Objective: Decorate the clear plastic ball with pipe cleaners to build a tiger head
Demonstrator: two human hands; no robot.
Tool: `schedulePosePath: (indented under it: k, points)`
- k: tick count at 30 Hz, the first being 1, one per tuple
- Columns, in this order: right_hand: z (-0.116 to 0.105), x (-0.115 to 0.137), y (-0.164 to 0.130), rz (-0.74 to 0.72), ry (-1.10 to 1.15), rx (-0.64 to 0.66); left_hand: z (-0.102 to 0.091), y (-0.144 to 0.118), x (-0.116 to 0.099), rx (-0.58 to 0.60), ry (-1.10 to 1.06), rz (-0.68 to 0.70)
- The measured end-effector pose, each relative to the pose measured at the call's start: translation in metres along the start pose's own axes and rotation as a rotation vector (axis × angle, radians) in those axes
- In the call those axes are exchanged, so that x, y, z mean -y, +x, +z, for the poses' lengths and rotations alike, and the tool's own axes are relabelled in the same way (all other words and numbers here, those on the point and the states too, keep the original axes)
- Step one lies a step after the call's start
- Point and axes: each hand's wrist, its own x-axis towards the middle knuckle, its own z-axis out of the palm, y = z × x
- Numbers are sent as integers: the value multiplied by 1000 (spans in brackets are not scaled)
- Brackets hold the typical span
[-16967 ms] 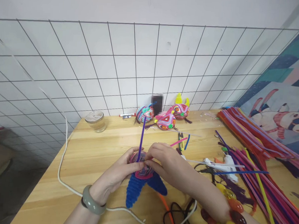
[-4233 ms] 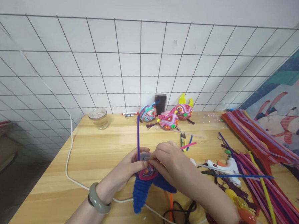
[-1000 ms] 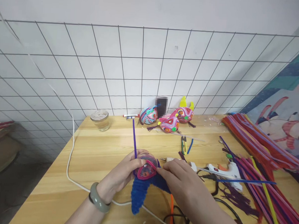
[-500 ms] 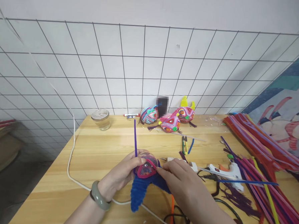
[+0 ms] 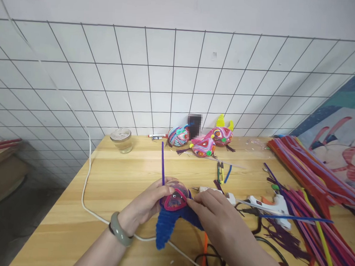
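Note:
My left hand (image 5: 150, 201) is closed around a clear plastic ball (image 5: 177, 184), its thumb pressing on the top. A pink pipe cleaner (image 5: 173, 209) forms a rounded loop on the ball's surface. Fingers of my right hand (image 5: 213, 214) pinch at the right edge of that loop. Two blue fuzzy flaps (image 5: 165, 229) stick out below the ball, the right one partly behind my right hand. A purple pipe cleaner (image 5: 163, 164) rises upright beside my left fingers.
Several yarn-covered fish-like ornaments (image 5: 205, 146) sit by the tiled wall. A lidded glass jar (image 5: 125, 142) stands at back left. Yellow-and-green snips (image 5: 220, 173), a white glue gun (image 5: 276, 205), cables and bundles of pipe cleaners (image 5: 309, 171) lie on the right. A white cord (image 5: 87, 176) crosses the wooden table.
The whole view has shifted slightly, so everything appears a little further right. Both hands keep nearly the same grip on the ball and the pink loop.

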Motion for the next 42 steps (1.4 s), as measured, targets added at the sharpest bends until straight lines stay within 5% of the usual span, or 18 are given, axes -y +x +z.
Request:
schedulePosePath:
  k: [42]
  points:
    - [-2, 0, -1, -11, -32, 58, -4, -1, 1, 10, -20, -50]
